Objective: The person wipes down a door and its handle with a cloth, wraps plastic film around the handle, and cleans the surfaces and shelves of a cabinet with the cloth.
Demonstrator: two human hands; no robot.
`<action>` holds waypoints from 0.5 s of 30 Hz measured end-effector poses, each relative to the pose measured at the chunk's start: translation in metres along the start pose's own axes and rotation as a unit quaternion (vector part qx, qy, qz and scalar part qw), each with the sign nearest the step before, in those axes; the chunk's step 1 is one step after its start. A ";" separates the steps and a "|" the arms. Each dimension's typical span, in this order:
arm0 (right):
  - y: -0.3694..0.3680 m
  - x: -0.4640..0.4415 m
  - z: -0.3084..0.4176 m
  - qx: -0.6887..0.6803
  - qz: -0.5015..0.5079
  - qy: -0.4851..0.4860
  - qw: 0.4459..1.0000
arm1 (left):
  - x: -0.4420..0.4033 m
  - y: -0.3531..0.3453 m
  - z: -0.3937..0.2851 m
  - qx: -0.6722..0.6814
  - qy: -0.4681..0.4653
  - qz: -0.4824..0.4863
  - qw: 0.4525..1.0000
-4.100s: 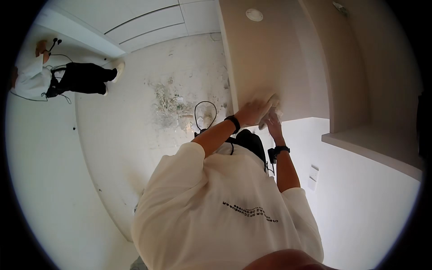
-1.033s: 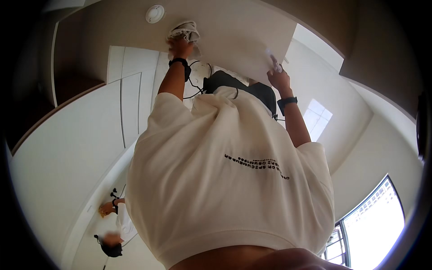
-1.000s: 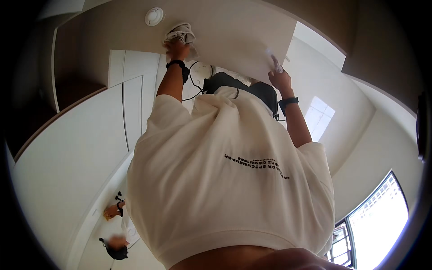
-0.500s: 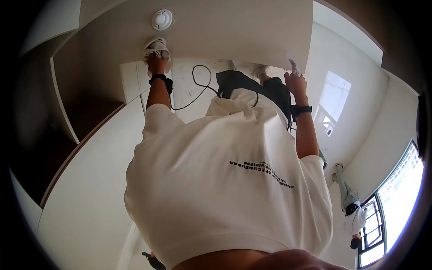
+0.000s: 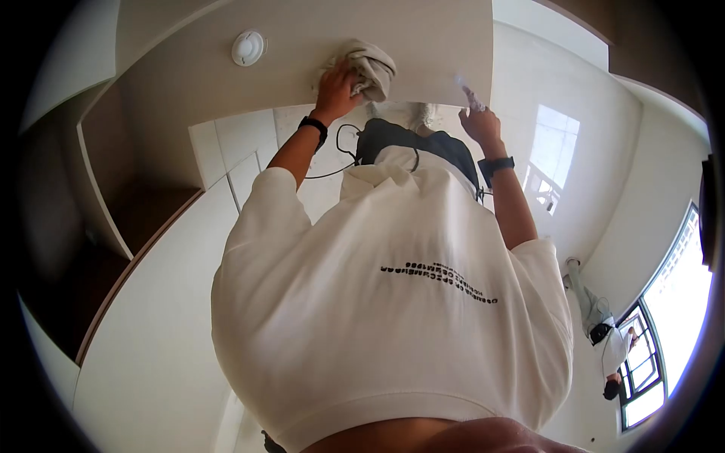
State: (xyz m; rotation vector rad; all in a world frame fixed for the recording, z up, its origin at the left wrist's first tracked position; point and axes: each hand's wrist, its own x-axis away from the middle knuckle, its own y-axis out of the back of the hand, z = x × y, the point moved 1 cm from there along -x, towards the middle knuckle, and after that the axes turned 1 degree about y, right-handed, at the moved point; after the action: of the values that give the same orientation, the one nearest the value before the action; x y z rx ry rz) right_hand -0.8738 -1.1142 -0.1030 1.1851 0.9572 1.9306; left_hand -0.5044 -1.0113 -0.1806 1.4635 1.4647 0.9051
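My left hand (image 5: 336,92) holds a crumpled beige-grey cloth (image 5: 368,69) against the pale board surface (image 5: 430,57), its fingers closed over the cloth's left side. A dark band circles that wrist. My right hand (image 5: 482,125) is at the right end of the board, near its front edge. It grips a slim, mottled whitish thing (image 5: 473,98) with a bluish, see-through tip that points up and left; its kind is unclear. A dark strap sits on the right wrist too.
A white round fitting (image 5: 248,47) is set in the board, left of the cloth. Dark open shelves (image 5: 143,204) line the left side. A black cable (image 5: 332,174) hangs by my waist. Another person (image 5: 613,351) is far right, beside a bright window (image 5: 676,302).
My left hand has swept the cloth to the right across the board, away from the round fitting. My right hand keeps its slim thing near the board's right end. The view has shifted slightly.
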 end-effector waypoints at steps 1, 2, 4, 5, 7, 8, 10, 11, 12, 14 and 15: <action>-0.011 0.007 -0.008 0.026 0.059 -0.025 0.998 | -0.017 -0.005 -0.015 -0.009 -0.023 0.023 0.999; -0.020 0.019 -0.013 0.015 0.039 -0.014 0.999 | -0.035 -0.010 -0.030 -0.018 -0.045 0.045 0.998; -0.030 0.041 -0.013 -0.015 0.049 -0.052 0.997 | -0.073 -0.029 -0.057 0.008 -0.084 0.046 0.995; -0.037 0.053 -0.015 -0.014 0.052 -0.065 0.996 | -0.088 -0.038 -0.071 0.022 -0.101 0.049 0.993; -0.051 0.063 -0.012 -0.015 0.055 -0.081 0.995 | -0.120 -0.058 -0.097 0.040 -0.160 0.031 0.986; -0.053 0.062 -0.003 -0.027 0.057 -0.093 0.994 | -0.137 -0.064 -0.107 0.031 -0.174 0.040 0.983; -0.049 0.060 0.014 -0.051 0.061 -0.116 0.990 | -0.163 -0.065 -0.118 0.013 -0.199 0.063 0.978; -0.042 0.058 0.026 -0.054 0.039 -0.100 0.993 | -0.171 -0.062 -0.111 0.019 -0.207 0.074 0.975; -0.045 0.052 0.033 -0.054 0.018 -0.090 0.994 | -0.178 -0.061 -0.108 0.027 -0.217 0.084 0.972; -0.051 0.041 0.038 -0.052 -0.018 -0.079 0.995 | -0.181 -0.056 -0.089 0.032 -0.209 0.062 0.975; -0.054 0.033 0.042 -0.050 -0.012 -0.105 0.993 | -0.178 -0.051 -0.076 0.037 -0.206 0.051 0.977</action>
State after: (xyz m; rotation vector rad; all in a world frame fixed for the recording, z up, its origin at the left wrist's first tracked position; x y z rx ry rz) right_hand -0.8390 -1.0499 -0.1211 1.2821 0.7525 1.7724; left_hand -0.6031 -1.1857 -0.1862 1.6761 1.1333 0.5647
